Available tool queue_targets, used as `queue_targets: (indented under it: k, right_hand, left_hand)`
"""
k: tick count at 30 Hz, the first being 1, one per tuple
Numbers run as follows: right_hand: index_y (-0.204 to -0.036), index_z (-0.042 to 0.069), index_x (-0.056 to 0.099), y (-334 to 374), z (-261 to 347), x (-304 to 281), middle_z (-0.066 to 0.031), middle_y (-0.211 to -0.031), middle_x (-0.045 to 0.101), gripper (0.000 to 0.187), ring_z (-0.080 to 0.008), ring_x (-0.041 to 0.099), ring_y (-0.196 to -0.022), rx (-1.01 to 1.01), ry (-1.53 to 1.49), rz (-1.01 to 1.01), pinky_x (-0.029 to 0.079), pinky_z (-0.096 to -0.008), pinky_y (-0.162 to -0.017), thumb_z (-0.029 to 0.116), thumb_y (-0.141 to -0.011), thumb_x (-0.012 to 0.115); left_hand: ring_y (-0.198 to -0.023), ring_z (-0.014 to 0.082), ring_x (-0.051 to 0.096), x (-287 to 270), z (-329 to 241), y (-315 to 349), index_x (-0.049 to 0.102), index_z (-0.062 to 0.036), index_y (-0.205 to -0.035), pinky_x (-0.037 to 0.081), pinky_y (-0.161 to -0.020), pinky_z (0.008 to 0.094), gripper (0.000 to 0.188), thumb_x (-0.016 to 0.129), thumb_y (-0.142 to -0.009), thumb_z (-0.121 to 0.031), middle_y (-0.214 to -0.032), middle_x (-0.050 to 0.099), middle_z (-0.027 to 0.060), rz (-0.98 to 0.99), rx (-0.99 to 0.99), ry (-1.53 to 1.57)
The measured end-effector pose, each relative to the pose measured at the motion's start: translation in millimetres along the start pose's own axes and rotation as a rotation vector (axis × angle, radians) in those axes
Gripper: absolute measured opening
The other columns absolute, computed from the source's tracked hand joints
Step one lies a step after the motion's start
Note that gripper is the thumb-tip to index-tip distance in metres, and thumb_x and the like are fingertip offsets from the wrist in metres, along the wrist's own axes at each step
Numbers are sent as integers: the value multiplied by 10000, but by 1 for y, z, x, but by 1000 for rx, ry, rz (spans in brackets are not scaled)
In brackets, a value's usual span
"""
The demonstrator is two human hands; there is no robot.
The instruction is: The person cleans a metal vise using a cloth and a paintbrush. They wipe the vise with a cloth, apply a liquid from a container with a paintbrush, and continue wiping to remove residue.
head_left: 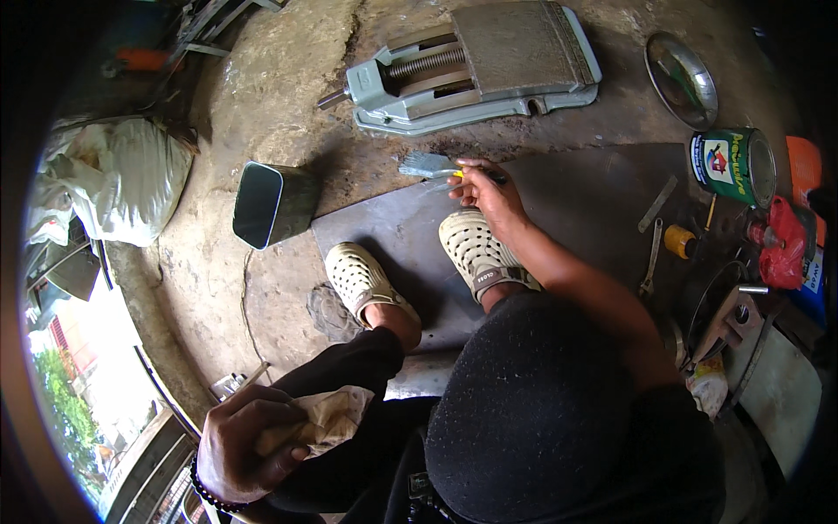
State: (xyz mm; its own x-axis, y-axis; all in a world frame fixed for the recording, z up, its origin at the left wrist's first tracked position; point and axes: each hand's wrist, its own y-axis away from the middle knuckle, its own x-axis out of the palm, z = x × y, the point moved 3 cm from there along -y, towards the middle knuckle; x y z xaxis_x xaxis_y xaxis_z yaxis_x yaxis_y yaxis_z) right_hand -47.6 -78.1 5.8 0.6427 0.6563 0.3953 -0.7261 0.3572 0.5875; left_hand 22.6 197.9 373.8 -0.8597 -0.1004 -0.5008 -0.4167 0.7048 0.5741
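My right hand reaches forward past my right foot and grips a paintbrush with grey bristles that point left over the far edge of a dark metal sheet. My left hand rests low beside my left knee, closed on a crumpled beige rag. Both my feet wear cream perforated clogs and stand on the sheet.
A pale green machine vise lies on the concrete floor beyond the brush. A dark rectangular tube section sits to the left. At the right are a green paint can, its lid, a wrench and a red bag.
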Motion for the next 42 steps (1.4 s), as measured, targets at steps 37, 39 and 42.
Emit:
queue_targets:
  k: [37, 39, 42]
  right_hand:
    - [-1154, 37, 621, -31, -3, 32, -110, -926, 715, 224, -165, 704, -796, -134, 67, -169, 496, -243, -634, 148, -962, 587]
    - [-1163, 37, 616, -32, -3, 23, -112, -933, 712, 229, -173, 706, -796, -145, 53, -201, 497, -243, -633, 150, -968, 576]
    - [-1199, 48, 601, -29, 4, -6, -119, -975, 706, 263, -182, 706, -827, -196, 21, -263, 506, -258, -678, 196, -986, 555]
  left_hand:
    - [-781, 329, 682, -5, 19, 11, 674, 26, -931, 552, -704, 394, 561, 706, -825, -524, -890, 653, 216, -42, -58, 2]
    - [-776, 328, 682, -5, 21, 10, 672, 28, -934, 553, -704, 395, 561, 703, -827, -522, -891, 652, 218, -38, -36, -4]
    - [-766, 328, 681, -6, 22, 9, 670, 31, -935, 552, -700, 395, 559, 700, -828, -518, -887, 651, 219, -30, 7, -23]
